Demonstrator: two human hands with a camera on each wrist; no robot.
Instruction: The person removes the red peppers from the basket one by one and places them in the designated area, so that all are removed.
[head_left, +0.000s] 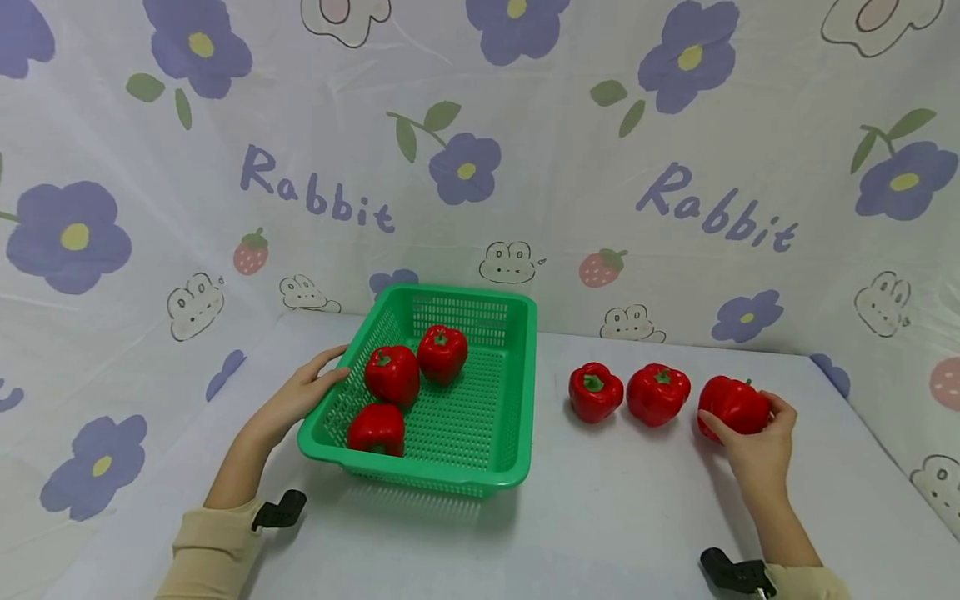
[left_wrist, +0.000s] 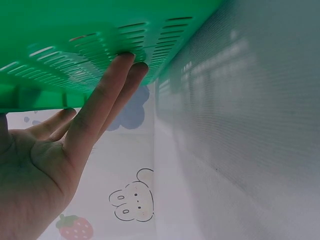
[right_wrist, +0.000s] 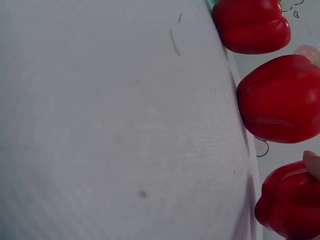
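Where hands rest, two loose peppers (head_left: 596, 391)

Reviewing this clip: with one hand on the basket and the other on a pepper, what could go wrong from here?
The right hand wraps the rightmost pepper, lying on its side; pulled out carelessly, it might knock the middle pepper close beside it and set it rolling.

The left hand only touches the green basket wall with straight fingers, so the basket could slide if bumped.

The three peppers in the basket crowd its left side, leaving that side more cramped.
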